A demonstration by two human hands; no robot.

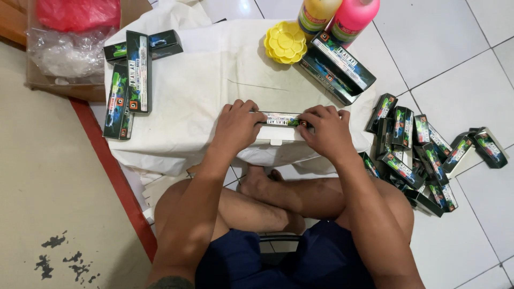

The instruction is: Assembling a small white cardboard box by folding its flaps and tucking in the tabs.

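While my left hand (238, 124) and right hand (325, 130) pinch the long box (282, 120) near the table's (214, 80) front edge, I see open cloth beyond it.

A long, narrow dark cardboard box (282, 120) with green and white print lies at the middle of the white-covered tabletop. Four similar boxes (131, 80) sit at its far left, two more (337, 67) at the far right, beside labelled yellow (316, 13) and pink bottles (353, 16). A heap of such boxes (423, 155) lies on the tiled floor, right.
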